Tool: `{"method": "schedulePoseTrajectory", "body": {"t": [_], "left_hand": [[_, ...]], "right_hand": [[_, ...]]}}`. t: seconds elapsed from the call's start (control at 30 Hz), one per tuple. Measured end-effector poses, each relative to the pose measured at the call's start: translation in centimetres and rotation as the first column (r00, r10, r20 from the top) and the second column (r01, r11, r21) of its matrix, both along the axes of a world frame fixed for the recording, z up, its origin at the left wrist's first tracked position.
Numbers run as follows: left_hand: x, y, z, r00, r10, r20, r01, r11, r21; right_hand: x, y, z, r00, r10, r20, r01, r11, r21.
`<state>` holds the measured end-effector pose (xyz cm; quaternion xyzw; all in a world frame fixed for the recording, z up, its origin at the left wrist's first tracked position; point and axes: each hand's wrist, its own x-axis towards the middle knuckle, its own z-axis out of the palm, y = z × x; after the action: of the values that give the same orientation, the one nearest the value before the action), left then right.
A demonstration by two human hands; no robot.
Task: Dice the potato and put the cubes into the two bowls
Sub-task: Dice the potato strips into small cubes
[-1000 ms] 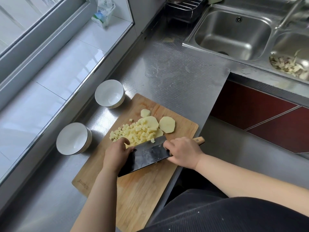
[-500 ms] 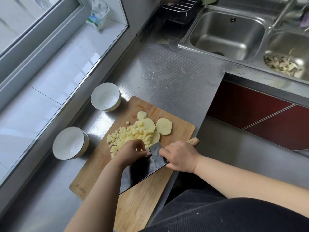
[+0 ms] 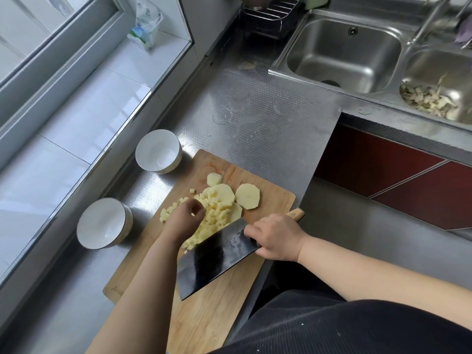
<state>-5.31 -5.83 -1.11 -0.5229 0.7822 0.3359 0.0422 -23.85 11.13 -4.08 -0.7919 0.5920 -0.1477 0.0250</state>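
1. Potato cubes (image 3: 217,221) are small, pale yellow and heaped in a loose pile near the far end of the wooden cutting board (image 3: 217,315), with a few strays off toward the bowls.
2. Uncut slices (image 3: 247,196) lie flat at the far side of the pile, one round one a bit apart.
3. Both white bowls, near one (image 3: 104,223) and far one (image 3: 158,151), sit on the desk (image 3: 268,118) just off the board's left edge, nothing in them.
4. Left hand (image 3: 185,221) lies on the pile, fingers curled loosely over the cubes.
5. Right hand (image 3: 277,237) is wrapped around the cleaver (image 3: 217,261) handle, blade lying at a low tilt against the pile's near side.
6. Compared with half a second ago, the left hand has slid off the blade further onto the cubes.
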Motion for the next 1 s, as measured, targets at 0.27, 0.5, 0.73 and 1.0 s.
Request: {"method": "schedulePoseTrajectory", "body": {"t": [0.27, 0.5, 0.73, 1.0], "left_hand": [[2.1, -1.3, 0.5, 0.754, 0.589, -0.293, -0.642, 0.754, -0.136], [-1.9, 0.4, -2.4, 0.978, 0.19, -0.081, -0.204, 0.953, -0.225], [-7.9, -1.1, -3.4, 0.94, -0.223, 0.259, 0.254, 0.963, -0.092], [-9.6, -2.0, -3.3, 0.824, -0.319, 0.467, 0.344, 0.938, 0.034]], "right_hand": [[-3.7, 0.0, 0.7, 0.911, -0.387, 0.141, 0.368, 0.919, 0.14], [-5.2, -1.6, 2.2, 0.673, -0.732, 0.105, 0.623, 0.637, 0.454], [-6.6, -2.8, 2.7, 0.47, -0.869, 0.157, 0.635, 0.456, 0.624], [-7.9, -3.5, 3.3, 0.442, -0.883, 0.159, 0.563, 0.411, 0.717]]}}
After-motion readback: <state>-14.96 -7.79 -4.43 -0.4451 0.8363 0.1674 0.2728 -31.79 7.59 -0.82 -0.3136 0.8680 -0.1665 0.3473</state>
